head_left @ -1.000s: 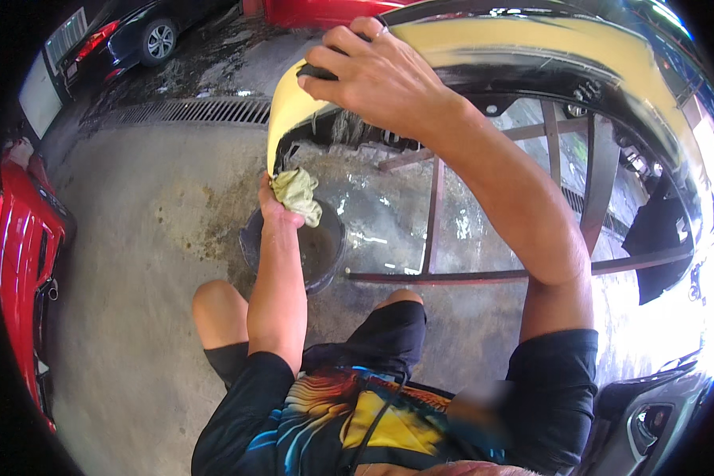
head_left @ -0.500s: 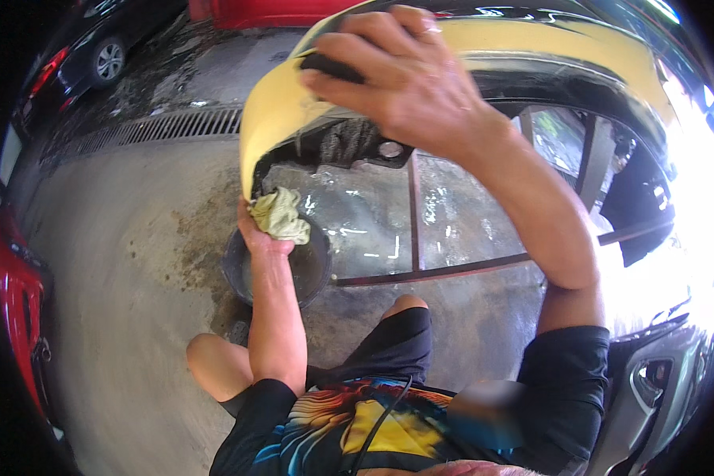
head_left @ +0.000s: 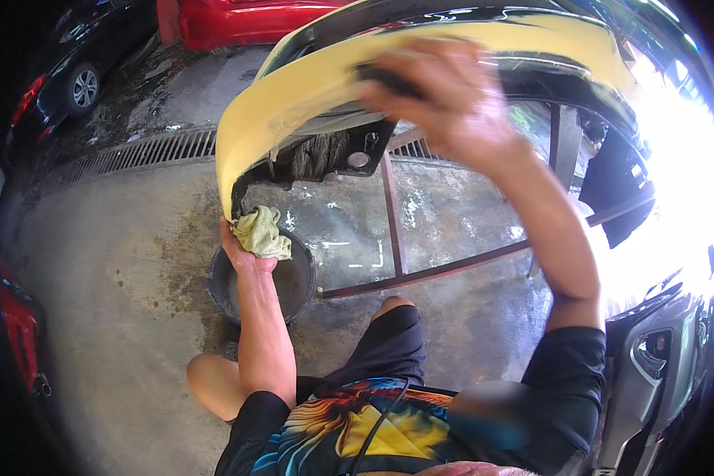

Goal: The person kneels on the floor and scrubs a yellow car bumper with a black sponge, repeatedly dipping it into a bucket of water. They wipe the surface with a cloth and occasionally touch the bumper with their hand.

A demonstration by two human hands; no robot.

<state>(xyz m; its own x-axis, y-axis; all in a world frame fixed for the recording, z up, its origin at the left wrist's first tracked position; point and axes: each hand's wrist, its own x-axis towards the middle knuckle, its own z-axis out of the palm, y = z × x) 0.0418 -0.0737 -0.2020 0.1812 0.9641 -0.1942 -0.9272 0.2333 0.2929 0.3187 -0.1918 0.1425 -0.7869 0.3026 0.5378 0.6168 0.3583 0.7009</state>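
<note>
The yellow bumper arches from left across the far side. At its near left end the left hand clutches a cloth; I cannot tell whether it also pinches the edge. A loosened hold could drop the cloth into the bucket below. Farther right, a block is gripped in the blurred right hand; uneven pressure could gouge the bumper.

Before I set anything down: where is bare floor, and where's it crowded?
Widest bare patch: the floor between the drain grate, red car part at left, and bucket. Smaller: between the brown bar and black shorts. Crowded: over the bucket, where left hand, cloth and yellow bumper meet.
</note>
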